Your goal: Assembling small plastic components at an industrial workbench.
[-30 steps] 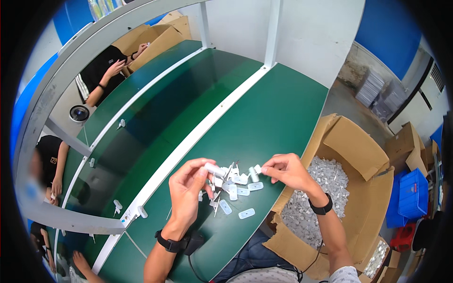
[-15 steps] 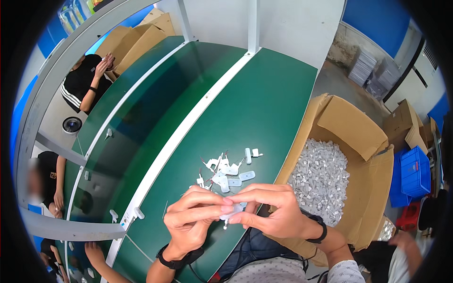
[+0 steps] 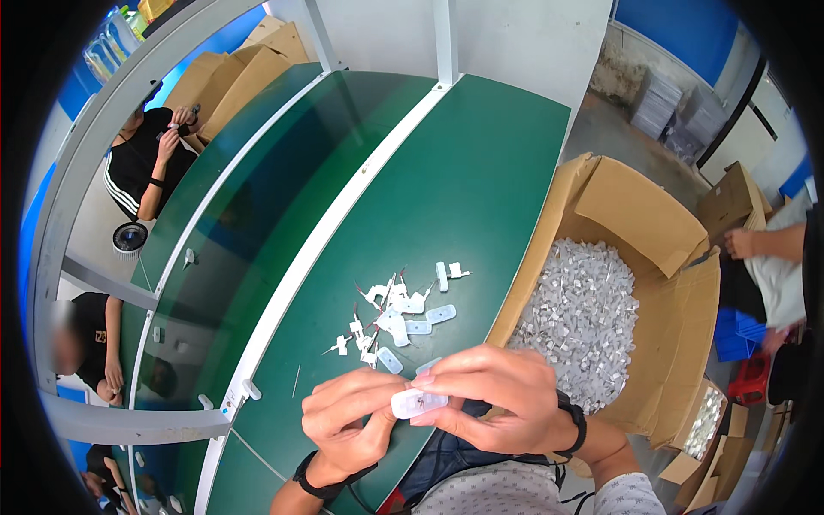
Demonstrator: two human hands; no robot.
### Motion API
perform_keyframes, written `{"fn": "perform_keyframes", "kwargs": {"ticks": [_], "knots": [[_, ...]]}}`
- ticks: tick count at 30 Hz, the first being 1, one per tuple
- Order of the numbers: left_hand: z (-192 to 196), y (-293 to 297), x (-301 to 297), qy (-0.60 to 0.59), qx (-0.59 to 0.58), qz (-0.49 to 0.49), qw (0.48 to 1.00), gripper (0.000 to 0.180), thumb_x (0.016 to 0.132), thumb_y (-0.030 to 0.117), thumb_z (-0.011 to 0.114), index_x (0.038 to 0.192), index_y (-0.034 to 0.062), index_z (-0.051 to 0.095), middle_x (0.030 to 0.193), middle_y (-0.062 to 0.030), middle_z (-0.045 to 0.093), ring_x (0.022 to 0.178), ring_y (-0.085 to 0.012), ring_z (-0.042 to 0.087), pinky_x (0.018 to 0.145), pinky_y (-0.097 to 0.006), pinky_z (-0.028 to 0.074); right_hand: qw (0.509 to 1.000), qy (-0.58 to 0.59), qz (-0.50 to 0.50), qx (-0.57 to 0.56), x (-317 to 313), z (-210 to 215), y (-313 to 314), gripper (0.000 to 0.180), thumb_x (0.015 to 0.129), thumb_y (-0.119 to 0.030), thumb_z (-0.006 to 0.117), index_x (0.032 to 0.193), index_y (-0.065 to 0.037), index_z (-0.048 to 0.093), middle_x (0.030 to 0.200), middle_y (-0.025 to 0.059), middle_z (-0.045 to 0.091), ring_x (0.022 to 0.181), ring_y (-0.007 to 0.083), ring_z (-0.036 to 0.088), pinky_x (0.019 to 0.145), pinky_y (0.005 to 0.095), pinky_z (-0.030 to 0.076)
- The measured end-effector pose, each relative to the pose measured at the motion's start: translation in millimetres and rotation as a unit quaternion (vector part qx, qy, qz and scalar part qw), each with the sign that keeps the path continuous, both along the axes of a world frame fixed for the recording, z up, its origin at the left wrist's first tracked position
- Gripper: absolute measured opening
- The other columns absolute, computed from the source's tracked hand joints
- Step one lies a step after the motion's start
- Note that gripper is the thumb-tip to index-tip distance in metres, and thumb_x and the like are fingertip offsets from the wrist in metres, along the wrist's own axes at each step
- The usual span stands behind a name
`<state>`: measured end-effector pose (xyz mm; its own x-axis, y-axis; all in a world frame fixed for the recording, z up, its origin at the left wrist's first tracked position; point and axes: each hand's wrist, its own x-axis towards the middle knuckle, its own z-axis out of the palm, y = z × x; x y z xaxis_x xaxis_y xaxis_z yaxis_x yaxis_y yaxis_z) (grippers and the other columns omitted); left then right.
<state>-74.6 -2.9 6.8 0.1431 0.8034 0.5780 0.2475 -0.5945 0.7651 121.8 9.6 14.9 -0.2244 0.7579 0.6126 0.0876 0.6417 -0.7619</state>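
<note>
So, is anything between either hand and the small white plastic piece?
Nothing visible: the left hand and right hand both pinch the small white plastic piece directly, above the green table's near edge.

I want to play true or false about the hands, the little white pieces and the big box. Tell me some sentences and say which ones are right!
1. Both hands hold one small white plastic piece between them. True: the left hand and right hand pinch it together.
2. The cardboard box is empty. False: it is full of small white parts.
3. A pile of white pieces lies on the green table. True.
4. The box stands on the person's left side. False: it stands on the right, beside the table.
5. The right wrist wears a black band. True.
</note>
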Motion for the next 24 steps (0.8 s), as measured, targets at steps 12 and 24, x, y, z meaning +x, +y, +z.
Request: {"fn": "perform_keyframes", "kwargs": {"ticks": [12, 24], "knots": [[-0.6, -3.0, 3.5, 0.074, 0.12, 0.052, 0.989, 0.027, 0.056, -0.013, 0.062, 0.079, -0.0018, 0.073, 0.075, -0.0095, 0.07, 0.059, -0.0249, 0.068, 0.055, -0.03, 0.054, 0.998, 0.007, 0.014, 0.057, 2.4, -6.6, 3.5, 0.029, 0.074, -0.011, 0.088, 0.1, -0.006, 0.078, 0.087, 0.0032, 0.073, 0.057, 0.0114, 0.065, 0.048, 0.0232, 0.048], [4.6, -3.6, 1.7, 0.074, 0.106, 0.053, 0.99, 0.01, 0.073, -0.008, 0.071, 0.081, -0.0026, 0.072, 0.073, -0.0124, 0.07, 0.06, -0.0254, 0.068, 0.056, -0.031, 0.053, 0.999, 0.029, 0.024, 0.013, -3.7, -8.2, 2.1, 0.029, 0.075, -0.007, 0.087, 0.101, -0.003, 0.076, 0.091, 0.0072, 0.074, 0.062, 0.012, 0.068, 0.052, 0.0246, 0.052]]}}
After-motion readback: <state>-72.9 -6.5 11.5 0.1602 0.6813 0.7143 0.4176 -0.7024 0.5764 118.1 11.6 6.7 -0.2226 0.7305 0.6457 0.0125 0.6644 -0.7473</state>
